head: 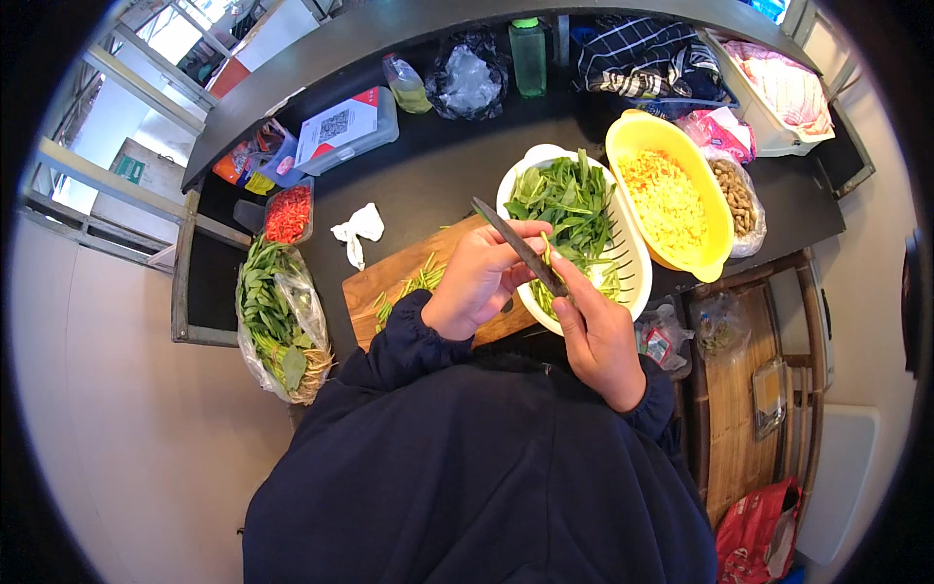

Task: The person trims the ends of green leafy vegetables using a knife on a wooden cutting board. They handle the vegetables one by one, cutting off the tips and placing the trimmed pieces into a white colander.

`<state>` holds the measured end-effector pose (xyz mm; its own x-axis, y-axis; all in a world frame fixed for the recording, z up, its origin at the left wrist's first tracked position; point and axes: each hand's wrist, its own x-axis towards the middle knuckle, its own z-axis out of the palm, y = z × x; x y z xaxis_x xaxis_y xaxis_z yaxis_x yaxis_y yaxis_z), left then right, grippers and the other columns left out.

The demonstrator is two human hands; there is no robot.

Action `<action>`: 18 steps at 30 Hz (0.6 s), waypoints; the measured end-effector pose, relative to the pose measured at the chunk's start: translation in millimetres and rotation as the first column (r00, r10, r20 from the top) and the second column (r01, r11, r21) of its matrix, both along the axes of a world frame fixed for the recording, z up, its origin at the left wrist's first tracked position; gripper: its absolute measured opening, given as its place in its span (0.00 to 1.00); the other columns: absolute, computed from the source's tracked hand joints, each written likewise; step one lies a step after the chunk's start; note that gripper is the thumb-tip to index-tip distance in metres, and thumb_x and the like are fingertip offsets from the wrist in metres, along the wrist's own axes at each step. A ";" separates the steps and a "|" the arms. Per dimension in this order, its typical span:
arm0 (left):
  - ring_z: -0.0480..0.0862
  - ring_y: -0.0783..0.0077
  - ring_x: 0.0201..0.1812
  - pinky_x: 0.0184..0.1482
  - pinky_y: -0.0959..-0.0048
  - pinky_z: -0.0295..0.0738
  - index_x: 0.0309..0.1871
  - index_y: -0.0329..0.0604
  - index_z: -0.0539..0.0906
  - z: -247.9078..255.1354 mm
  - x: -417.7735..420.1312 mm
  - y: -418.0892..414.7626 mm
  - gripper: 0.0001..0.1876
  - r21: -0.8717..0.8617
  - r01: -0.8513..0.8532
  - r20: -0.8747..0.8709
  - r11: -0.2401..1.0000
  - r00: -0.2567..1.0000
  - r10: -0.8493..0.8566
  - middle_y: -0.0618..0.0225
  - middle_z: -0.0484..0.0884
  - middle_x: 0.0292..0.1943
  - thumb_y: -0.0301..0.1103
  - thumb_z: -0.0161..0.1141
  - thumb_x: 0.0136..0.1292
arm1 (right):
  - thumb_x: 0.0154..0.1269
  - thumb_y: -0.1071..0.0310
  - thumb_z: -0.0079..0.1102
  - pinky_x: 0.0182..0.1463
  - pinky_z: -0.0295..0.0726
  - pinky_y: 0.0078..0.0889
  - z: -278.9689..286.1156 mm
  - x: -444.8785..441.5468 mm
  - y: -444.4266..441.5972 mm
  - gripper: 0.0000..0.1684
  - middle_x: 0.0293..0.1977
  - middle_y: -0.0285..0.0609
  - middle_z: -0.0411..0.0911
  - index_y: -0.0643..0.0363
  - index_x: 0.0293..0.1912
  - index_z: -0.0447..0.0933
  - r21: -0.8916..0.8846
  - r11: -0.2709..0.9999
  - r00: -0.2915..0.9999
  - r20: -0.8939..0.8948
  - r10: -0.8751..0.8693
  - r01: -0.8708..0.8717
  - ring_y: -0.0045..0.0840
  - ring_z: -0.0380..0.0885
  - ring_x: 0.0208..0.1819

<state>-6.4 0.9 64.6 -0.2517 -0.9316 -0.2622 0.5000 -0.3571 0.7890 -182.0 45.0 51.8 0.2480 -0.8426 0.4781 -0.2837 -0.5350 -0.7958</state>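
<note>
My right hand (600,328) grips a dark-bladed knife (519,244), its blade slanting up to the left between my hands. My left hand (481,274) pinches a thin green stem (546,248) near the blade. Both hands are above the near left rim of a white colander (642,274) that holds leafy greens (573,193) and cut pale stems. Under my left forearm lies a wooden cutting board (361,292) with cut green stem pieces (423,279) on it. The knife's handle is mostly hidden in my right hand.
Right of the colander stands a yellow basin (719,219) of chopped orange and yellow food, beside a bag of peanuts (735,196). A bag of leafy greens (273,306), a tub of red chillies (290,213) and a white cloth (360,232) lie left. A lidded box (346,131) and green bottle (528,58) stand behind.
</note>
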 end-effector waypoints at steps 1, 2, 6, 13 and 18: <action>0.84 0.80 0.36 0.40 0.80 0.80 0.48 0.37 0.83 -1.2 0.3 -0.3 0.11 -0.005 0.004 -0.003 1.000 1.000 -0.004 0.70 0.84 0.35 0.27 0.63 0.64 | 0.68 0.71 0.57 0.37 0.80 0.36 0.3 -0.1 0.2 0.24 0.37 0.56 0.81 0.59 0.62 0.72 -0.010 1.000 1.000 -0.004 -0.005 0.005 0.42 0.83 0.32; 0.84 0.80 0.36 0.40 0.80 0.80 0.48 0.37 0.83 -1.9 0.5 -0.4 0.10 -0.010 0.008 -0.007 1.000 1.000 -0.008 0.70 0.84 0.35 0.27 0.63 0.64 | 0.68 0.71 0.57 0.37 0.80 0.36 0.3 -0.6 0.6 0.24 0.37 0.56 0.81 0.59 0.62 0.71 0.006 1.000 1.000 -0.009 -0.003 0.003 0.43 0.83 0.33; 0.84 0.79 0.36 0.40 0.80 0.80 0.49 0.36 0.83 -1.8 2.4 0.1 0.11 -0.012 0.020 -0.006 1.000 1.000 -0.020 0.68 0.85 0.37 0.26 0.62 0.64 | 0.68 0.70 0.56 0.37 0.79 0.37 5.5 -2.7 2.8 0.24 0.37 0.57 0.81 0.59 0.63 0.71 0.109 0.994 1.000 -0.015 0.015 -0.014 0.43 0.83 0.33; 0.85 0.75 0.36 0.41 0.77 0.81 0.52 0.32 0.81 -2.8 1.3 1.9 0.13 -0.042 0.025 0.007 0.999 1.000 -0.025 0.62 0.85 0.38 0.23 0.61 0.64 | 0.71 0.69 0.52 0.36 0.78 0.35 5.1 -5.3 4.3 0.23 0.32 0.57 0.80 0.59 0.64 0.69 0.228 0.972 0.998 0.046 0.047 -0.056 0.45 0.82 0.31; 0.85 0.75 0.36 0.42 0.77 0.82 0.52 0.32 0.81 -3.0 1.6 3.3 0.13 -0.050 0.029 0.032 0.998 0.999 -0.028 0.62 0.85 0.38 0.22 0.60 0.64 | 0.72 0.69 0.52 0.35 0.77 0.35 5.8 -6.5 4.4 0.23 0.31 0.57 0.80 0.58 0.65 0.68 0.268 0.961 0.997 0.044 0.062 -0.071 0.45 0.82 0.31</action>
<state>-4.8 4.2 61.6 -0.2706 -0.9365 -0.2229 0.4650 -0.3299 0.8215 -188.6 49.4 57.6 0.2949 -0.9236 0.2450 -0.2240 -0.3161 -0.9219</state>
